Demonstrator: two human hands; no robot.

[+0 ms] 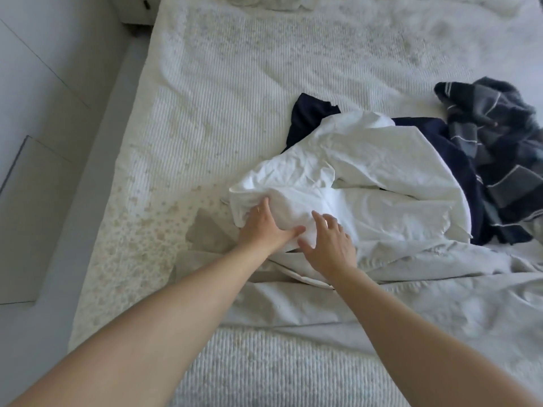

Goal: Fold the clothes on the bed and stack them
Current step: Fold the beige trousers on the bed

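Two bare arms reach forward over the bed (205, 83), which has a bumpy, striped white cover. On the left, the left hand (264, 227) lies on the white shirt (367, 183), fingers dug into the soft, crinkly cloth and thumb out to the side. Beside it, the right hand (329, 245) has its fingers spread wide, tips touching the same shirt. Under the shirt lies a dark blue garment (311, 118). Farthest right sits a rumpled grey checked cloth (499, 148). Near the arms lies a smooth beige sheet (411, 289).
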